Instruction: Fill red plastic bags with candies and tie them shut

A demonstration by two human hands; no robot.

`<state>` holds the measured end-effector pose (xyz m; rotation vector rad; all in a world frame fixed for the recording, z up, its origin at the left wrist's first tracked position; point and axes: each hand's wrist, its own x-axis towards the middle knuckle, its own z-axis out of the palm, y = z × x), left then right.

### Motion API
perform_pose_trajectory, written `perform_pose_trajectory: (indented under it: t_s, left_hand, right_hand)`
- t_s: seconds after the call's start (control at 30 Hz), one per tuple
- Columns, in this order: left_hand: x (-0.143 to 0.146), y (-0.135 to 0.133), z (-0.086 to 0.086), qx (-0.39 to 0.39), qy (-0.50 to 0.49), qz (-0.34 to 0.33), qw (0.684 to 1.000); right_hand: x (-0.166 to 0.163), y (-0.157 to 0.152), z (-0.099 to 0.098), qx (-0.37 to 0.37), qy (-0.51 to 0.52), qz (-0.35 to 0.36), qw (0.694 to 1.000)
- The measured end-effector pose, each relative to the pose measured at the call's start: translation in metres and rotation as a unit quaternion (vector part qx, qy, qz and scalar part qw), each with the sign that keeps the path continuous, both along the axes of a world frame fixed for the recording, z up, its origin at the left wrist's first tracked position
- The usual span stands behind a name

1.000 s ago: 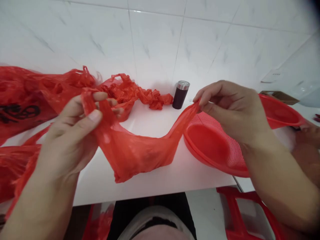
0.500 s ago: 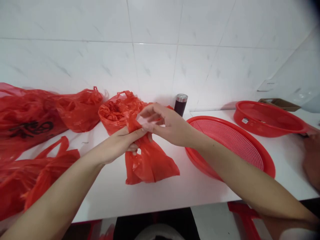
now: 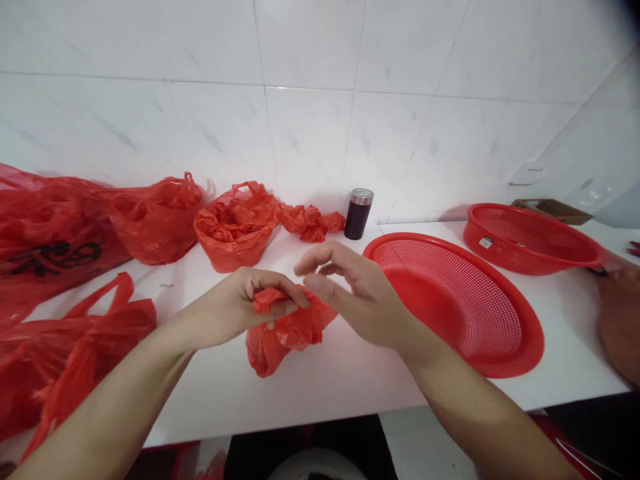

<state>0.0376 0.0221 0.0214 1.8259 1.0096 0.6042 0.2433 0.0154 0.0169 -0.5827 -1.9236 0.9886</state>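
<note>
Head camera: Below frame center, the left hand closed around 1 crumpled red bag; the right hand, half open and empty, hung beside it.

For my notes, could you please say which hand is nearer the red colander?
The right hand, just left of the red colander; the left hand, holding a red plastic bag, is farther left.

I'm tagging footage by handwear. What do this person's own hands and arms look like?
The left hand and right hand are bare, without gloves; no ring shows on either. The left forearm and right forearm taper toward the hands, uncovered, with no sleeve, watch, bracelet or marking in view.
</note>
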Motion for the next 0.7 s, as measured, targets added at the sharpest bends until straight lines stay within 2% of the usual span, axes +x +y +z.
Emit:
perform_pose_trajectory:
  t_s: [0.1, 0.2, 0.27, 0.37, 0.47, 0.6, 0.7]
  left_hand:
    - [0.004, -0.005, -0.007, 0.097, 0.072, 0.046, 0.992]
    - [0.009, -0.006, -0.021, 0.252, 0.144, 0.137, 0.947]
    - [0.011, -0.006, -0.031, 0.334, 0.147, 0.173, 0.915]
    - [0.011, -0.008, -0.046, 0.398, 0.109, 0.193, 0.89]
    - [0.006, -0.011, -0.057, 0.395, 0.092, 0.178, 0.896]
    - [-0.004, -0.018, -0.068, 0.326, 0.103, 0.14, 0.929]
    - [-0.008, -0.023, -0.071, 0.278, 0.106, 0.14, 0.944]
  right_hand:
    - [-0.009, 0.022, -0.024, -0.112, -0.007, -0.014, 0.994]
    - [-0.018, 0.032, -0.044, -0.166, 0.01, -0.001, 0.986]
    - [-0.02, 0.032, -0.051, -0.183, 0.052, 0.037, 0.981]
    - [-0.016, 0.03, -0.056, -0.226, 0.054, 0.098, 0.968]
    - [-0.012, 0.026, -0.06, -0.25, 0.012, 0.11, 0.962]
    - [-0.014, 0.016, -0.061, -0.202, 0.043, -0.001, 0.978]
    - [-0.019, 0.008, -0.058, -0.172, 0.065, -0.024, 0.983]
